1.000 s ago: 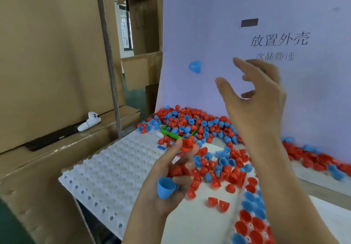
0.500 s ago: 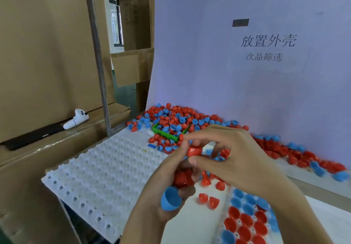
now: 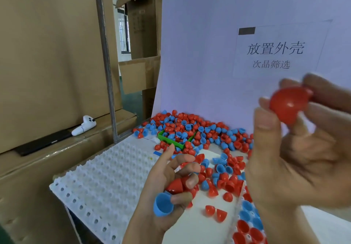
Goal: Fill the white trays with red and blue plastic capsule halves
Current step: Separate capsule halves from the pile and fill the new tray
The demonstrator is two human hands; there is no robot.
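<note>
My right hand [image 3: 296, 160] is raised at the right and pinches a red capsule half [image 3: 287, 104] between thumb and fingertips. My left hand [image 3: 169, 192] is lower, in the middle, and holds a blue capsule half [image 3: 163, 204] and a red capsule half [image 3: 174, 186] in curled fingers. Below and left of it lies a white tray [image 3: 98, 183] with bare studs. A second white tray [image 3: 247, 224] at the lower right holds red and blue halves, partly hidden by my right forearm. A heap of loose capsule halves [image 3: 209, 139] spreads along the back of the table.
A small green box [image 3: 176, 138] sits in the heap. A white board with printed characters [image 3: 247, 54] stands behind it. Cardboard boxes [image 3: 47, 54] and a metal post [image 3: 105, 63] rise at the left, where a white controller [image 3: 84, 125] lies on a ledge.
My right hand has drawn a red capsule half from my left hand and lifted it up to the right. The left hand stays low with its halves.
</note>
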